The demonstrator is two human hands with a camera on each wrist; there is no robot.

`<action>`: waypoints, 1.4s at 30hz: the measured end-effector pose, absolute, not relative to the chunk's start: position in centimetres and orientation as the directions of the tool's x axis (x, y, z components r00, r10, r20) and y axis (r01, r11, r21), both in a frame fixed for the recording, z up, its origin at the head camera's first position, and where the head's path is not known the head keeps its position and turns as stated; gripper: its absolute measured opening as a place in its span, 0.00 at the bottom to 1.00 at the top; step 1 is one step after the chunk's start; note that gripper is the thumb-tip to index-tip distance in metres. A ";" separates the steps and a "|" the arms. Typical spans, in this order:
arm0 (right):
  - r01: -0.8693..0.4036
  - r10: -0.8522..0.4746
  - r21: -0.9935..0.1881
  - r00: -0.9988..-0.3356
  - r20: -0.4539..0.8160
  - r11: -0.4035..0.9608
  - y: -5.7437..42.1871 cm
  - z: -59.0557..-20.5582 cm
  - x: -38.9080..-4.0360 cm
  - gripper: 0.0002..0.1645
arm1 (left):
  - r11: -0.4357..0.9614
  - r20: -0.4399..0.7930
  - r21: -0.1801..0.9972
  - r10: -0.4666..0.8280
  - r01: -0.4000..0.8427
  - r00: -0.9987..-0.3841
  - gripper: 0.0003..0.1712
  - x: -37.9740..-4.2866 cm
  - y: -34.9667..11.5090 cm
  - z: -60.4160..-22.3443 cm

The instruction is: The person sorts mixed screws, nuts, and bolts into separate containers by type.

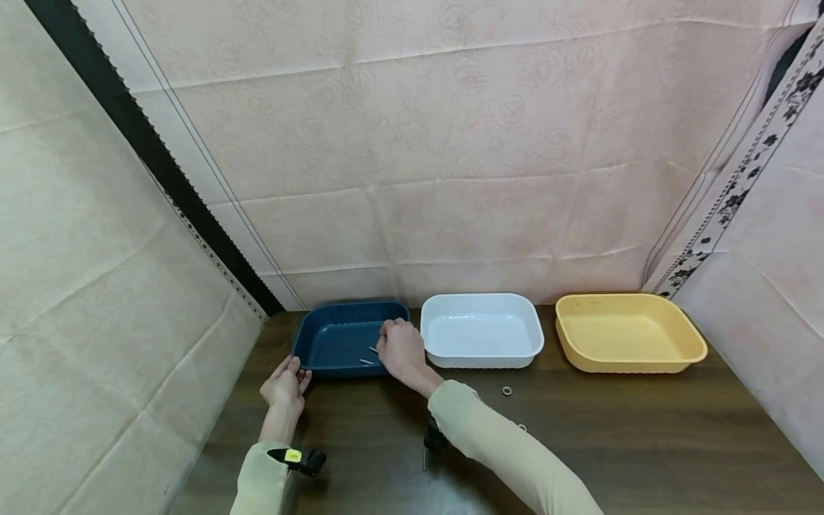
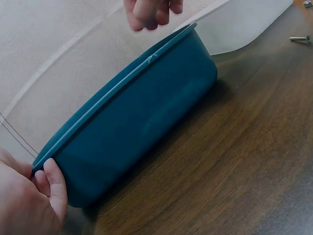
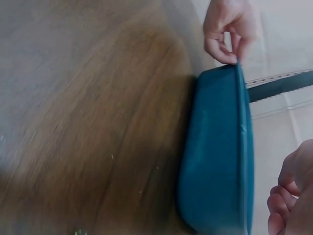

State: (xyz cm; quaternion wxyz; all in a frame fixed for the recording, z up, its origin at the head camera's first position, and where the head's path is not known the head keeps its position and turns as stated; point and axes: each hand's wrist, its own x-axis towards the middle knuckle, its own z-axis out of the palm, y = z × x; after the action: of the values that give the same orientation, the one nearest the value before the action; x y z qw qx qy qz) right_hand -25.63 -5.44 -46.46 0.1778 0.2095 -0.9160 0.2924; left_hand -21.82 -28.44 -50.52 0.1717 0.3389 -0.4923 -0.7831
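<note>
My left hand [image 1: 283, 386] pinches the near left corner of a dark blue plastic tray [image 1: 339, 373], thumb and fingers on its rim. In the left wrist view, the fingertips [image 2: 55, 177] lie against the tray's outer wall. Above the right side of the tray hovers my right hand [image 1: 402, 350], its fingers curled; in the right wrist view, the same hand [image 3: 296, 191] shows bent fingers, and whether anything small is inside them is hidden. Two thin metal pieces, like screws [image 1: 366, 362], show in the tray beside that hand.
A white tray [image 1: 483, 363] stands right of the blue one, and a yellow tray [image 1: 627, 367] farther right. On the brown table [image 1: 360, 458] lie a small metal nut [image 1: 507, 391] and another ring-like piece [image 1: 522, 427] by the right sleeve. A bolt [image 2: 300, 38] shows in the left wrist view.
</note>
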 end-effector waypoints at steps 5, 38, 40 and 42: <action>-0.514 -0.224 -0.520 -0.824 0.520 0.682 -2.8 -46.0 -25.2 0.03 | -0.451 -0.357 0.890 -0.602 -0.065 -0.714 0.25 -22.0 -28.4 -50.7; -0.338 0.059 -0.723 -0.885 0.463 0.602 14.4 -48.6 -16.5 0.08 | -0.384 -0.336 0.921 -0.688 -0.070 -0.644 0.15 -20.6 -28.7 -51.3; -0.319 0.074 -0.729 -0.889 0.451 0.605 14.9 -48.9 -16.2 0.07 | -0.352 -0.318 0.934 -0.731 -0.066 -0.603 0.11 -20.1 -28.7 -51.4; -0.308 0.089 -0.729 -0.888 0.451 0.612 15.4 -49.2 -15.9 0.06 | -0.322 -0.292 0.945 -0.761 -0.053 -0.579 0.09 -19.6 -28.5 -51.1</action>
State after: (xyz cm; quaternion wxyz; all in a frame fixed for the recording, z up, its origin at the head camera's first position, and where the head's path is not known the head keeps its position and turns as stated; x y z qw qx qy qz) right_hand -15.92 15.41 -49.16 0.2278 0.0632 -0.8683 0.4361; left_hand -19.57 -28.46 -51.14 0.2474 0.3862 -0.5272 -0.7153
